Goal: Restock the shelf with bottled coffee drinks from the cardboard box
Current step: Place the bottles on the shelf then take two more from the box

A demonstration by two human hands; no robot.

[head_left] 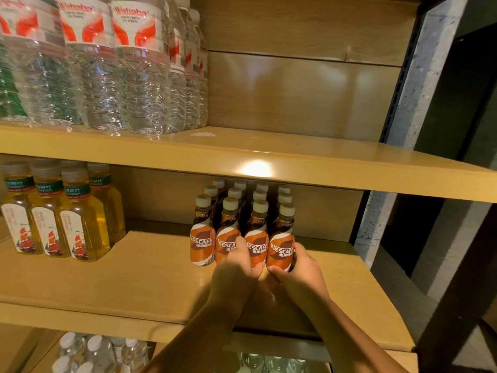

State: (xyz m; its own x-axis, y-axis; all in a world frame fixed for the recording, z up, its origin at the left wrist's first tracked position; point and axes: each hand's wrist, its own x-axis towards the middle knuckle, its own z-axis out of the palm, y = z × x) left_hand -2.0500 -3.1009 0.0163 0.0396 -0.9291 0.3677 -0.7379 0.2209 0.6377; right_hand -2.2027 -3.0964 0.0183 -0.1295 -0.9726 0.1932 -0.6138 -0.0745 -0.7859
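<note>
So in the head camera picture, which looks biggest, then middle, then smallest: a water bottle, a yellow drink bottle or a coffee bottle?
1. water bottle, by far the largest
2. yellow drink bottle
3. coffee bottle, somewhat smaller, on the same shelf

The left grip (236, 266) and right grip (300, 266) are bare hands on bare, slender forearms.
</note>
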